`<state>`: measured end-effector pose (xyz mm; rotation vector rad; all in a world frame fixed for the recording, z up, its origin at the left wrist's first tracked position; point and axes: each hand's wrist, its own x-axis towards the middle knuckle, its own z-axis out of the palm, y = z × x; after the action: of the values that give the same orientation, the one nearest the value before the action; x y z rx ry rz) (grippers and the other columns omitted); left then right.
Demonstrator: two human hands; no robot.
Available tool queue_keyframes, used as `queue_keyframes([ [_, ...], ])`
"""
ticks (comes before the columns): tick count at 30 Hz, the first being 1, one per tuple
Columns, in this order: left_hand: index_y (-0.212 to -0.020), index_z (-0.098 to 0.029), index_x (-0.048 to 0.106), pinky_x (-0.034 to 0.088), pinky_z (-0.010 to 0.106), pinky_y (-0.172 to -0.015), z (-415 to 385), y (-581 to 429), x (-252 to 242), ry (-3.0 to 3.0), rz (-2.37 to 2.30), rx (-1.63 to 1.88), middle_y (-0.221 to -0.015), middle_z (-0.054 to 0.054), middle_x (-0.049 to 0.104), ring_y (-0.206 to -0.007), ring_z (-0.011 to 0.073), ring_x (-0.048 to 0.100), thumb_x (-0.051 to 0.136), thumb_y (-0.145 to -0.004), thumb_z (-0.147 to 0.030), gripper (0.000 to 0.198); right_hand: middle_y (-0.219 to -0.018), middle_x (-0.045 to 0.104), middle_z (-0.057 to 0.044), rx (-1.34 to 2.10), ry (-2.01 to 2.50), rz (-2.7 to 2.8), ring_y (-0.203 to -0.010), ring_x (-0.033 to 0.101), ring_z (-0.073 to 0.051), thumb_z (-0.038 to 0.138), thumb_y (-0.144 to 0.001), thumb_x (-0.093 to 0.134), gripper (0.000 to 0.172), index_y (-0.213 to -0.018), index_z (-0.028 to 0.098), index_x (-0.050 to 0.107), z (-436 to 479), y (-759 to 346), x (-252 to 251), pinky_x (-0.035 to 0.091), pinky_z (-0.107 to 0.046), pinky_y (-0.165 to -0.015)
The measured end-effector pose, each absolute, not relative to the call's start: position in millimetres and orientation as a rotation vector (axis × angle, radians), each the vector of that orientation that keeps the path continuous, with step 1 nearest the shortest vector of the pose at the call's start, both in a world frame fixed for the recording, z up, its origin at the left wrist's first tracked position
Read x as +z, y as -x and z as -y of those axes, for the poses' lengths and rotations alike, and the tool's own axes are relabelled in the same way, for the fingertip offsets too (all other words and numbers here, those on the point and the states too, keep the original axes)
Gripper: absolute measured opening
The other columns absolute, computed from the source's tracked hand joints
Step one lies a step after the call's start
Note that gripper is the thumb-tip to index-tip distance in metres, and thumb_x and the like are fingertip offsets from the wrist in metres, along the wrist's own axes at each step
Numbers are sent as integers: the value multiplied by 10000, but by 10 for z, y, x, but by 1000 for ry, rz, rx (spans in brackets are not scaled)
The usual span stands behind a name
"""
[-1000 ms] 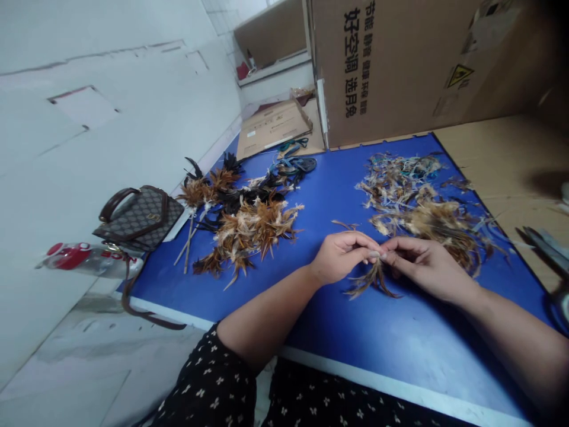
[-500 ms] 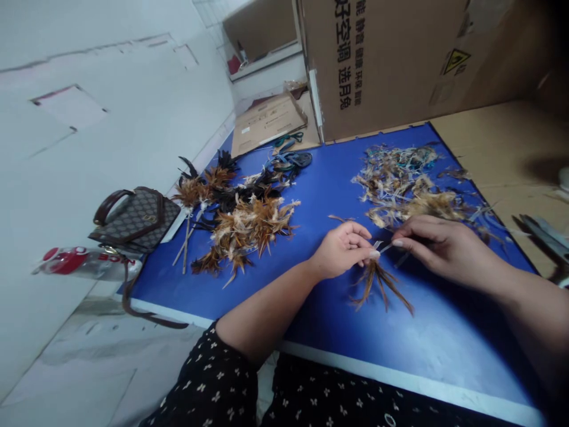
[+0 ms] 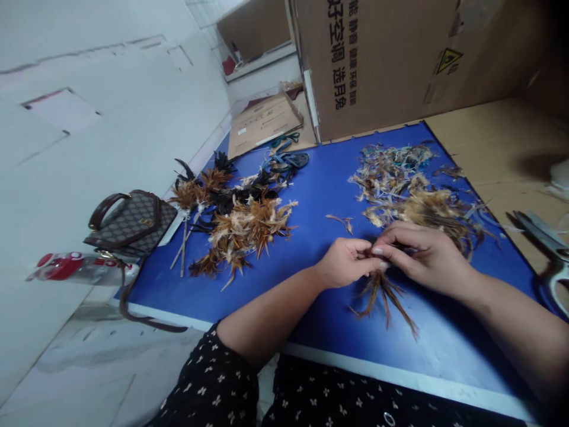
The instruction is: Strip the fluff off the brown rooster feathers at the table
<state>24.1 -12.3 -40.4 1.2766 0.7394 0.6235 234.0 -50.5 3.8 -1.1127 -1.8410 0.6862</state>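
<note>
A small bunch of brown feathers (image 3: pixel 383 296) hangs tips down over the blue table, its quill ends pinched in my left hand (image 3: pixel 347 263). My right hand (image 3: pixel 420 252) meets the left at the top of the bunch, thumb and forefinger pressed together. Whatever the right fingertips hold is hidden; a pale strip was between the hands earlier. Behind my hands lies a loose heap of feathers (image 3: pixel 400 184), brown, cream and some blue. One stray feather (image 3: pixel 340 221) lies just beyond my left hand.
Tied feather bunches (image 3: pixel 249 228), brown and black, lie on the left of the blue table (image 3: pixel 320 184). A handbag (image 3: pixel 133 222) and a bottle (image 3: pixel 84 267) are at the left edge. Scissors (image 3: pixel 544 243) rest at the right. A large cardboard box (image 3: pixel 391 65) stands behind.
My right hand has moved left until its fingertips meet those of my left hand. The pale strip between them is now out of sight. The feather bunch stays in my left hand.
</note>
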Motion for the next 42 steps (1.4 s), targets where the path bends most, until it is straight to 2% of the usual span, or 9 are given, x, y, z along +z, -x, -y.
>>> queue_keyframes([
  [3,-905,-122,783,533,276,-684,95,-235,-399,-1230,-707,677,-802,43,780,-654,95,642,1053,-709,-526,524,-1032,836,-92,676,1193,1710,-895,774,-257,598,-1048,743,328,-1051,287,849,510,-2373,23,611,-400,-837],
  [6,-958,-113,802,549,279,-685,32,-209,-381,-1193,-707,751,-842,61,806,-644,89,645,1039,-725,-554,552,-1086,840,-94,760,1254,1736,-823,756,-243,645,-1021,762,401,-1170,280,838,491,-2459,0,614,-389,-758],
  [15,-940,-117,791,550,266,-687,-11,-201,-386,-1152,-711,809,-785,28,780,-676,99,679,1077,-670,-511,556,-823,784,-61,743,1198,1907,-701,689,-195,643,-1089,654,469,-890,239,786,468,-2447,-17,554,-337,-685],
  [20,-908,-115,770,564,285,-698,-42,-188,-383,-1134,-720,827,-735,18,757,-663,109,685,1090,-641,-511,575,-846,778,-55,730,1174,1938,-723,694,-198,575,-1107,645,393,-919,250,763,503,-2471,1,561,-345,-708],
  [25,-923,-113,782,567,285,-708,-34,-185,-403,-1146,-716,822,-761,32,777,-677,112,701,1082,-667,-508,558,-1072,831,-87,680,1193,1922,-863,757,-252,553,-1068,704,321,-1198,278,803,466,-2535,-65,604,-384,-749],
  [28,-922,-114,783,563,283,-703,-19,-201,-428,-1155,-712,814,-753,27,770,-678,111,698,1082,-662,-516,565,-1005,827,-85,681,1155,2007,-845,753,-239,542,-1076,696,305,-1064,264,824,444,-2529,-85,609,-383,-775],
  [31,-912,-116,780,559,280,-704,-17,-213,-433,-1143,-720,817,-748,22,767,-682,111,702,1092,-641,-501,565,-873,791,-67,668,1156,1994,-750,712,-207,521,-1109,653,345,-924,260,782,458,-2495,-84,571,-354,-706],
  [38,-847,-124,745,562,283,-739,-27,-201,-418,-1088,-719,843,-817,35,791,-715,106,709,1105,-606,-490,566,-899,780,-64,652,998,2081,-770,716,-200,399,-1094,696,209,-967,261,788,502,-2460,-80,582,-345,-728],
  [42,-827,-128,726,593,314,-840,-7,-192,-435,-1110,-686,863,-923,51,807,-810,112,728,1105,-620,-481,557,-1045,822,-84,653,1065,1941,-936,774,-241,451,-1104,685,222,-1065,276,816,467,-2483,-83,625,-388,-874],
])
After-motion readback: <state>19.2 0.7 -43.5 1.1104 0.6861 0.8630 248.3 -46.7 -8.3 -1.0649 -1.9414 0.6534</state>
